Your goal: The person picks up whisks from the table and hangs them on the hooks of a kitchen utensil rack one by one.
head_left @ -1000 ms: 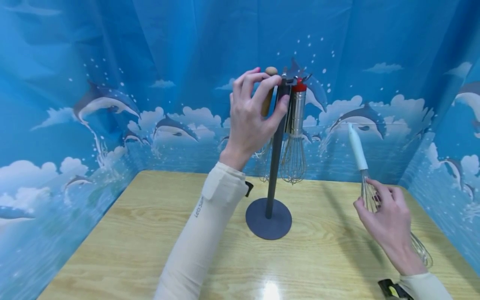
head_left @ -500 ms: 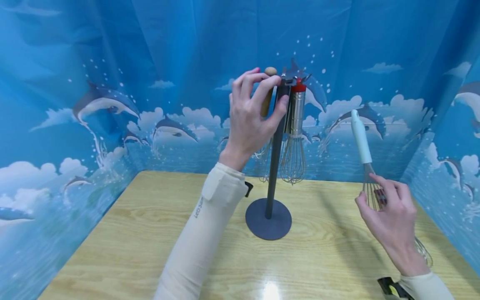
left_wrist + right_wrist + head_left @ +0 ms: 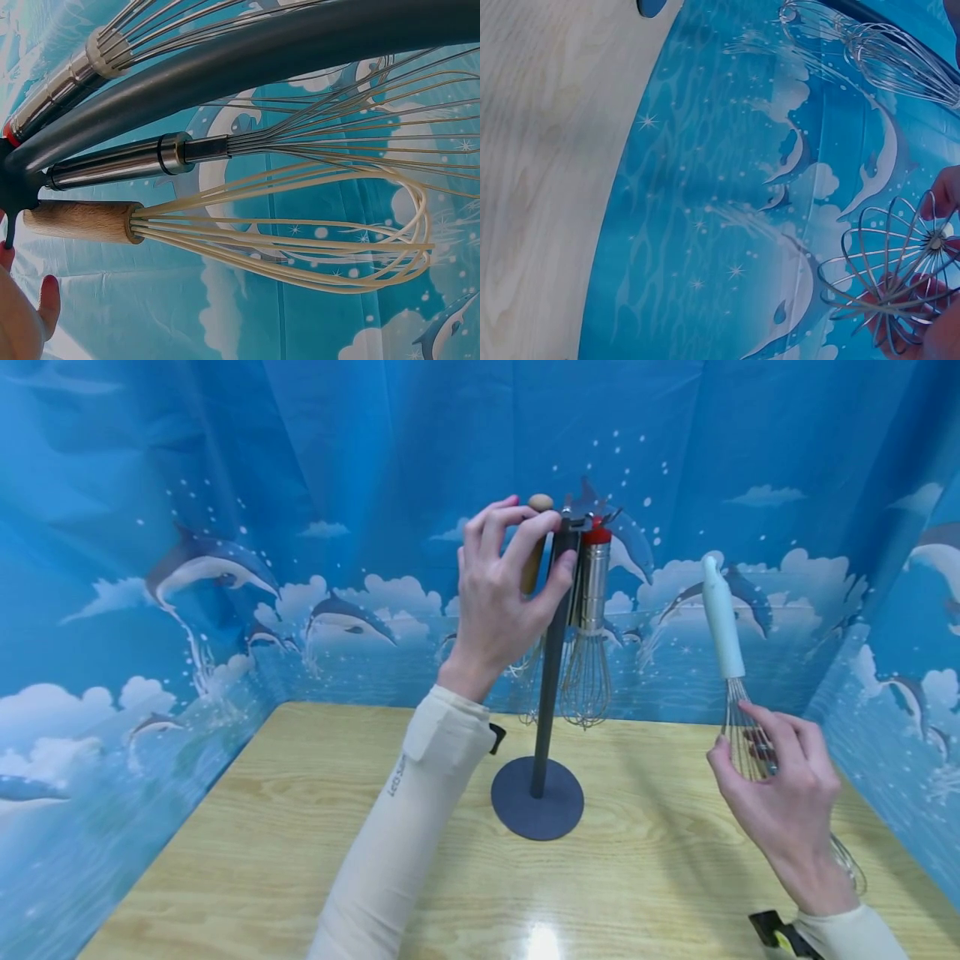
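Note:
My left hand (image 3: 501,572) grips the top of a dark whisk stand (image 3: 549,693), thumb and fingers on either side of the post. On it hang a red-topped steel whisk (image 3: 596,581), a steel-handled whisk (image 3: 112,163) and a wooden-handled whisk (image 3: 82,222), which the hand partly hides in the head view. Off to the right, my right hand (image 3: 787,797) holds a whisk with a light-blue handle (image 3: 723,622) by its wires. Its handle points up, tilted slightly left, apart from the stand. In the right wrist view the whisk's wire loops (image 3: 889,277) show between the fingers.
The stand's round base (image 3: 537,818) rests on a wooden table (image 3: 300,827). Wire loops (image 3: 847,864) show behind my right wrist, seemingly another whisk on the tabletop. Blue dolphin-print curtains (image 3: 420,443) enclose the back and sides.
The light-blue whisk has risen and its handle stands more upright. My right hand has shifted slightly right and up along with it. My left hand and the stand keep their place.

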Demonstrator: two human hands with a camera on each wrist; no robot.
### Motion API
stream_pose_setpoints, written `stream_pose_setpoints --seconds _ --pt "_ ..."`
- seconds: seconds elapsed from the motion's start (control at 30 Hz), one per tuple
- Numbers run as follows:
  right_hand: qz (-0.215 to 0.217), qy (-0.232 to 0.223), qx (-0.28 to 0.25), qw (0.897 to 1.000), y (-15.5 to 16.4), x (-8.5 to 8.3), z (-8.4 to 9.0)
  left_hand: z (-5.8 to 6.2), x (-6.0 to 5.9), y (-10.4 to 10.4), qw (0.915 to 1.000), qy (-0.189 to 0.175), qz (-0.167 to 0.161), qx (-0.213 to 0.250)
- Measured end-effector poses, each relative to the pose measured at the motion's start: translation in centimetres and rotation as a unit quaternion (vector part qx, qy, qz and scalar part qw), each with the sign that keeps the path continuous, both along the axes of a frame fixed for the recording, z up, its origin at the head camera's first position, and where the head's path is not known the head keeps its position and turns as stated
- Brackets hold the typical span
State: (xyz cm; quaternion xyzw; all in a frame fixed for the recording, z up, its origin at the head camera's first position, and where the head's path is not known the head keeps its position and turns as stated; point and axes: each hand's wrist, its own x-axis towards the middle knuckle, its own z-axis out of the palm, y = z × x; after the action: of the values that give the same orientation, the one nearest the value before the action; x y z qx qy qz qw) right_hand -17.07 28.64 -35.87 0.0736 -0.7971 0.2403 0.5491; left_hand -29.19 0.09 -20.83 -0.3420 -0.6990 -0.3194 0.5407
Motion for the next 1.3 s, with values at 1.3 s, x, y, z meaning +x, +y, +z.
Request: stream_pose_setpoints --seconds 1.3 --pt "0.093 0.102 -0.048 0.989 -6.3 -0.2 4.2 0.0 -0.2 0.1 1.0000 0.008 -0.005 0.004"
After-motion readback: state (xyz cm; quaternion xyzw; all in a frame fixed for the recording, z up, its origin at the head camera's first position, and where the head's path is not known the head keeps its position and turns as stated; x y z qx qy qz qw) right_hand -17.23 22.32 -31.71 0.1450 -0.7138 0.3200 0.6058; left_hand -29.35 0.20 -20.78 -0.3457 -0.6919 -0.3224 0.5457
